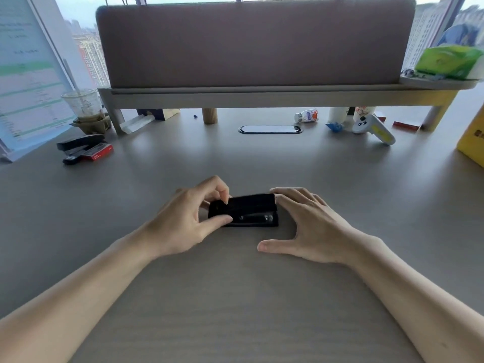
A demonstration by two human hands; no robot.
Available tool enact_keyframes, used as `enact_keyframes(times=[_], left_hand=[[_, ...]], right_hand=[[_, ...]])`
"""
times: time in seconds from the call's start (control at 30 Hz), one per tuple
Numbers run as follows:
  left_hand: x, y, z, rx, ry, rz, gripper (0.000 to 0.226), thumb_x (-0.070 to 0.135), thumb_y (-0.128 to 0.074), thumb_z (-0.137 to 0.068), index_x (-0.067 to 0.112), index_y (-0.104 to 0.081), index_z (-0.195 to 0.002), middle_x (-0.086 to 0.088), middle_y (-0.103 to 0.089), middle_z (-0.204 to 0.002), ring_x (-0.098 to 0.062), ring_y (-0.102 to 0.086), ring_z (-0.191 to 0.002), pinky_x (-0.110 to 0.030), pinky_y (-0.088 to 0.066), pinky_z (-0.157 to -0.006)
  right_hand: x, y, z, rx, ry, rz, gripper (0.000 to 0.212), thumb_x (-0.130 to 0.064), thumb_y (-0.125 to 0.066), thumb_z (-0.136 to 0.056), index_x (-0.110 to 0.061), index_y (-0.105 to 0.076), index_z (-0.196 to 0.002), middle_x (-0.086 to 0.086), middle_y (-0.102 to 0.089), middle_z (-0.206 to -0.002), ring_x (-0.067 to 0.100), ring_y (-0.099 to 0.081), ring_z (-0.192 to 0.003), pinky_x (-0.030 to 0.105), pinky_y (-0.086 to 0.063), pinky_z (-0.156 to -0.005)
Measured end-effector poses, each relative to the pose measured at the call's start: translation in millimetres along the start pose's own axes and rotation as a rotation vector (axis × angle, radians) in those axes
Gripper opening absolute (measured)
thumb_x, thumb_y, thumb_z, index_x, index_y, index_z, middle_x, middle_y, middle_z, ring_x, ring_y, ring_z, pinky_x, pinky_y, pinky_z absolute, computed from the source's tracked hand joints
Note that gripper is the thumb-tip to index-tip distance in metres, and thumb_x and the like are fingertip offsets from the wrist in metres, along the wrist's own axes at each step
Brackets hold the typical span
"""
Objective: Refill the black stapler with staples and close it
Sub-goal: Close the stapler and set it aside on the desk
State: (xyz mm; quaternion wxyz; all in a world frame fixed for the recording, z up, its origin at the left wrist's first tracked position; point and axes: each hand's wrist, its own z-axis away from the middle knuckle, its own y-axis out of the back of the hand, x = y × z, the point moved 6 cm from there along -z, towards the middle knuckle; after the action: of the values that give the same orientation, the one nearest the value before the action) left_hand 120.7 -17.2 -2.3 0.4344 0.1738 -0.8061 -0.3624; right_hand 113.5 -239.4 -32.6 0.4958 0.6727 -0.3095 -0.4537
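Observation:
A small black stapler point(247, 210) lies flat on the grey desk point(235, 297) in front of me, its long side facing me. My left hand point(183, 221) pinches its left end between thumb and fingers. My right hand point(311, 226) rests with fingers spread against its right end, thumb flat on the desk. Metal shows along the stapler's front side. A red box of staples point(98, 151) lies at the far left, beside a second black stapler point(77, 146).
A raised shelf with a grey-brown panel point(255, 45) spans the back of the desk. Beneath it lie a small bottle point(307, 116), a white handheld device point(374, 129) and a cable slot point(270, 129). A plastic cup point(82, 106) stands at left, a yellow box point(472, 137) at right.

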Motion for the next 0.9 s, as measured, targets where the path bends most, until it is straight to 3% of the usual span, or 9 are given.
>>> enact_keyframes(times=[0.07, 0.17, 0.3, 0.43, 0.63, 0.8, 0.9], left_hand=[[-15, 9, -19, 0.063, 0.033, 0.064, 0.031, 0.013, -0.083, -0.085, 0.02, -0.054, -0.095, -0.003, -0.078, -0.094, -0.024, -0.073, -0.08, -0.036, -0.06, -0.087], [-44, 23, -56, 0.179, 0.138, 0.082, 0.03, 0.01, -0.083, -0.084, 0.014, -0.054, -0.094, -0.008, -0.074, -0.084, -0.032, -0.072, -0.085, -0.033, -0.057, -0.079], [-78, 21, -102, 0.307, 0.244, -0.117, 0.028, 0.023, -0.08, -0.085, 0.019, -0.055, -0.095, -0.006, -0.076, -0.1, -0.032, -0.07, -0.094, -0.038, -0.055, -0.082], [-107, 6, -141, 0.363, 0.318, -0.16, 0.024, 0.024, -0.076, -0.087, 0.02, -0.055, -0.098, -0.004, -0.069, -0.106, -0.034, -0.063, -0.102, -0.033, -0.043, -0.078], [-129, -6, -181, 0.412, 0.352, -0.191, 0.023, 0.025, -0.071, -0.092, 0.019, -0.053, -0.105, -0.006, -0.069, -0.12, -0.028, -0.054, -0.097, -0.031, -0.04, -0.08], [-134, -10, -192, 0.421, 0.332, -0.223, 0.025, 0.024, -0.07, -0.093, 0.017, -0.052, -0.109, -0.01, -0.071, -0.119, -0.036, -0.06, -0.102, -0.033, -0.042, -0.08], [-135, -10, -194, 0.411, 0.306, -0.231, 0.026, 0.023, -0.069, -0.094, 0.015, -0.051, -0.111, -0.012, -0.071, -0.117, -0.034, -0.057, -0.094, -0.035, -0.043, -0.079]], right_hand=[[4, 0, -4, 0.0, -0.024, -0.007, 0.117, -0.102, -0.042, -0.063, -0.036, -0.034, -0.16, -0.024, -0.032, -0.163, 0.003, -0.022, -0.154, 0.031, -0.019, -0.127], [9, 3, -19, 0.004, -0.037, 0.016, 0.112, -0.097, -0.043, -0.07, -0.031, -0.035, -0.16, -0.022, -0.032, -0.164, 0.003, -0.022, -0.153, 0.028, -0.019, -0.126], [17, 3, -40, 0.001, -0.033, 0.011, 0.107, -0.095, -0.04, -0.074, -0.033, -0.032, -0.161, -0.023, -0.029, -0.165, 0.002, -0.019, -0.154, 0.028, -0.018, -0.126], [21, -3, -43, -0.003, -0.019, 0.015, 0.108, -0.097, -0.035, -0.073, -0.035, -0.028, -0.162, -0.026, -0.023, -0.167, 0.0, -0.016, -0.156, 0.029, -0.018, -0.128], [20, -2, -42, -0.02, -0.033, 0.038, 0.113, -0.101, -0.027, -0.069, -0.042, -0.015, -0.164, -0.033, -0.01, -0.168, -0.003, -0.008, -0.157, 0.026, -0.012, -0.129], [19, 1, -42, -0.016, -0.032, 0.049, 0.113, -0.1, -0.028, -0.069, -0.042, -0.013, -0.165, -0.033, -0.009, -0.168, -0.004, -0.005, -0.157, 0.018, -0.006, -0.123], [16, 1, -41, -0.013, -0.026, 0.054, 0.112, -0.1, -0.029, -0.07, -0.042, -0.013, -0.165, -0.034, -0.009, -0.168, -0.005, -0.004, -0.156, 0.016, -0.004, -0.122]])
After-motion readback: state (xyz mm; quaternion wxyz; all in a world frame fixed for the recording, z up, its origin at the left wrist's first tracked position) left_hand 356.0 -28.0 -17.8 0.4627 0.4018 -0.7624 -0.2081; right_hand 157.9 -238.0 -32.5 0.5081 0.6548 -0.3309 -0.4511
